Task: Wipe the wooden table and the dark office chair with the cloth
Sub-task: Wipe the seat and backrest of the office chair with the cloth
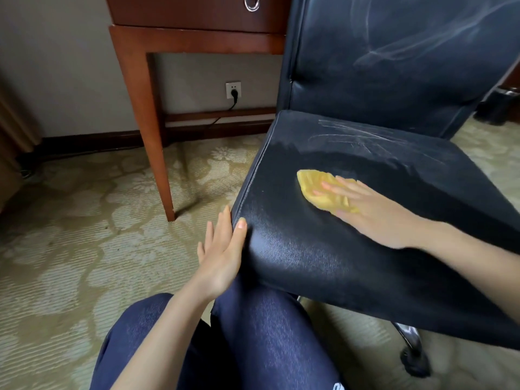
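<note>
My right hand [374, 209] lies flat, fingers straight, pressing the yellow cloth [323, 190] onto the chair seat [323, 257]. My left hand [222, 249] is open against the seat's front corner, steadying it. The cloth looks soft, light and bunchy, best pinned under the palm. The smeared backrest [394, 57] is cropped, the table [194, 38] top is out of sight, and the wheeled base is mostly hidden.

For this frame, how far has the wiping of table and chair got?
Apparently done: the front of the seat looks dark and streak-free. In hand: the right hand presses the yellow cloth flat on the seat, and the left hand steadies its front corner. Left: pale streaks at the seat's rear and across the backrest. The top of the wooden table is out of view.
</note>
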The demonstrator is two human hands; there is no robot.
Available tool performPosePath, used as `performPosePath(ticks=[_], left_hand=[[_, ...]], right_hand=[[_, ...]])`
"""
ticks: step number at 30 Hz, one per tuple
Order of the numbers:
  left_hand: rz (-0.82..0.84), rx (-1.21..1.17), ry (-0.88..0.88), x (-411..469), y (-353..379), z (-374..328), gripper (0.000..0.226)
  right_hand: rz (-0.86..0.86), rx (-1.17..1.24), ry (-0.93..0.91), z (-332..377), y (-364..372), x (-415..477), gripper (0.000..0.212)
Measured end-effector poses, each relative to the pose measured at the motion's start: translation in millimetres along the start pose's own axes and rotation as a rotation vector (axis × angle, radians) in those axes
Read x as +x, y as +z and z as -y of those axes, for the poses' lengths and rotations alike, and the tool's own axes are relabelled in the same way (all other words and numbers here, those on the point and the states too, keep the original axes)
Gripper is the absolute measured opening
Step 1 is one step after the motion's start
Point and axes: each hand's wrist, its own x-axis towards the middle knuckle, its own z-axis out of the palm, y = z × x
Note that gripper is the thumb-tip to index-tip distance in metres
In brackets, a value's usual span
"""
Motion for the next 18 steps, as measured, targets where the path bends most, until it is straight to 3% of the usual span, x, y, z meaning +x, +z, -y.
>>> performPosePath(ticks=[9, 13, 18], left_hand=[[-0.055, 0.141, 0.003, 4, 6, 3, 0.067], [-0.069, 0.117, 0.016, 5, 8, 3, 0.063], [-0.070, 0.076, 0.011, 6, 9, 3, 0.064]], right_hand=[[-0.038, 0.050, 0.467, -33, -14, 97, 0.056], [-0.054, 0.017, 0.374, -20, -11, 86, 0.053], [-0.025, -0.006, 0.048, 9, -2, 35, 0.049]])
